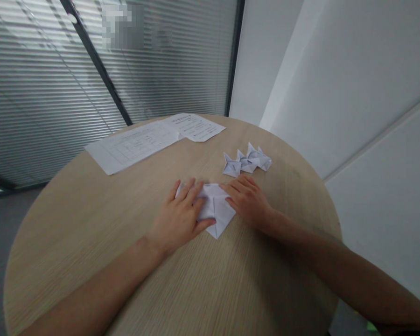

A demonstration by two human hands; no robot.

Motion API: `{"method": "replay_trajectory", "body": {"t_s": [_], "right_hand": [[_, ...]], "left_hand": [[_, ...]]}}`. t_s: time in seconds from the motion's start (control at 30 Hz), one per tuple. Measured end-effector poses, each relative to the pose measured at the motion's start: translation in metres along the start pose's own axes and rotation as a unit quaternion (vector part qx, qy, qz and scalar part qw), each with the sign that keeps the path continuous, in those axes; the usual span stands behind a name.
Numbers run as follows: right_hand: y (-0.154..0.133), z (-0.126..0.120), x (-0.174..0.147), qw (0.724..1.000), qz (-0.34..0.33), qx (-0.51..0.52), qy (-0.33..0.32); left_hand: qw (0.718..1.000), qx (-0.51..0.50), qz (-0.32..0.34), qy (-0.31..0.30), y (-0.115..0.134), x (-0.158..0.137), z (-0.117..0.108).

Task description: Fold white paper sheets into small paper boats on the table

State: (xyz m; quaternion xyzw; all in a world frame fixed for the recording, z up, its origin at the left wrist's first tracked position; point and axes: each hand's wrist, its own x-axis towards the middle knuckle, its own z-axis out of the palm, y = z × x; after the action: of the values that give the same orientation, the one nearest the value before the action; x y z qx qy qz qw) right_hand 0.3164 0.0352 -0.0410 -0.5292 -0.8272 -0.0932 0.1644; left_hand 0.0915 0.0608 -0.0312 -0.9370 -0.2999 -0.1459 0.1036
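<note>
A white folded paper (221, 212) lies on the round table, its lower corner pointing toward me and a crease running down its middle. My left hand (182, 214) rests flat over its left part with the fingers spread, hiding that side. At the upper right corner, my right hand (248, 200) has its fingers bent together, with the thumb and fingertips on the paper's edge. Just beyond my right hand stands a row of several small folded paper figures (247, 161) with pointed tips.
Printed sheets (140, 144) lie toward the far left edge of the wooden table (101, 224). Behind the table are a glass partition with blinds (182, 70) and, on the right, a white wall (364, 84).
</note>
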Motion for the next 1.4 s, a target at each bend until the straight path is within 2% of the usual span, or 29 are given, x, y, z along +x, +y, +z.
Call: {"method": "replay_trajectory", "body": {"t_s": [0.13, 0.27, 0.4, 0.57, 0.63, 0.7, 0.8, 0.9, 0.97, 1.17, 1.4], "right_hand": [[-0.003, -0.005, -0.004, 0.997, -0.033, 0.014, -0.062], [-0.008, -0.008, -0.003, 0.991, -0.083, 0.038, -0.100], [-0.008, -0.004, -0.002, 0.982, -0.131, 0.049, -0.130], [0.000, -0.004, -0.012, 0.980, -0.132, 0.063, -0.135], [0.002, -0.011, -0.018, 0.982, -0.112, 0.061, -0.138], [0.002, -0.021, -0.021, 0.985, -0.066, 0.048, -0.149], [0.001, -0.032, -0.021, 0.984, 0.005, 0.003, -0.176], [0.003, -0.036, -0.015, 0.977, 0.060, -0.052, -0.199], [0.006, -0.033, -0.011, 0.977, 0.092, -0.058, -0.183], [0.028, -0.010, -0.004, 0.989, 0.099, 0.068, -0.091], [0.040, -0.003, 0.002, 0.973, 0.136, 0.146, -0.116]], "left_hand": [[0.999, 0.018, 0.036, -0.002, 0.003, 0.002, -0.006], [0.997, 0.008, 0.063, -0.030, 0.008, 0.002, -0.007], [0.997, -0.029, 0.041, -0.061, 0.009, 0.002, 0.000], [0.996, -0.065, 0.012, -0.060, 0.004, -0.001, 0.005], [0.996, -0.066, -0.006, -0.058, 0.001, -0.002, 0.002], [0.996, -0.057, -0.028, -0.066, -0.001, -0.004, -0.002], [0.992, -0.018, -0.076, -0.101, -0.002, -0.004, -0.009], [0.984, 0.035, -0.115, -0.128, -0.001, -0.003, -0.014], [0.983, 0.059, -0.120, -0.123, 0.000, -0.002, -0.014], [0.987, 0.083, -0.117, -0.077, 0.000, -0.003, -0.013], [0.983, 0.109, -0.105, -0.107, 0.002, -0.002, -0.015]]}}
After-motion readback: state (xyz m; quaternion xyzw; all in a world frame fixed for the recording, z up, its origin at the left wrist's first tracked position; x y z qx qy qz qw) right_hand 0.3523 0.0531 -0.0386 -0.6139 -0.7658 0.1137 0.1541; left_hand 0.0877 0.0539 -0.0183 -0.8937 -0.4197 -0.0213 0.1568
